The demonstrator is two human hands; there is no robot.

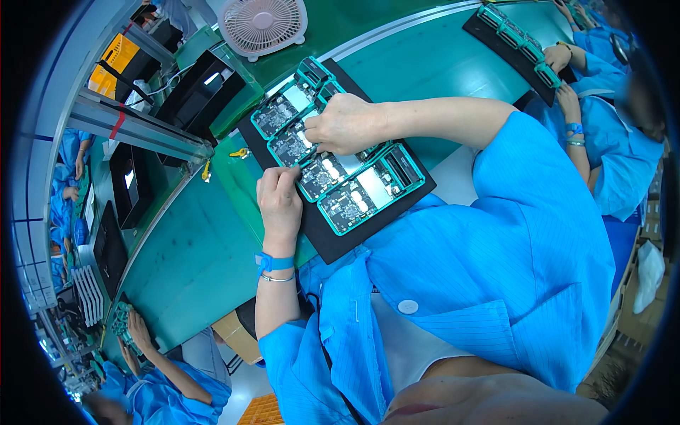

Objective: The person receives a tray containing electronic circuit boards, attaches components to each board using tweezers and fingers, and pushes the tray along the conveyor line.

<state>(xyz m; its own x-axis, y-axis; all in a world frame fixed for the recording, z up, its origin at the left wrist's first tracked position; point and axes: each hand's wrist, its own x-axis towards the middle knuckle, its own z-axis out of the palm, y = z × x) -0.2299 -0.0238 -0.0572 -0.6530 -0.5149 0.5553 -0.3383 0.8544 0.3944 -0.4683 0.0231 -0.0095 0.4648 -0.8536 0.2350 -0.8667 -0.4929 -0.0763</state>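
Several teal-framed electronic units lie side by side on a black pad, their circuit boards facing up. My right hand reaches across the middle units with its fingers pinched together over the boards. Along the left edge of these units, my left hand has its fingers closed, the tips at a teal frame. What either hand grips, if anything, is hidden by the fingers. A blue wrist strap and a thin bracelet circle my left wrist.
Small yellow-handled pieces rest by the bench's far edge, beside a metal post. A pale fan stands beyond. Co-workers handle similar units: a loaded black pad at right, a teal part at lower left.
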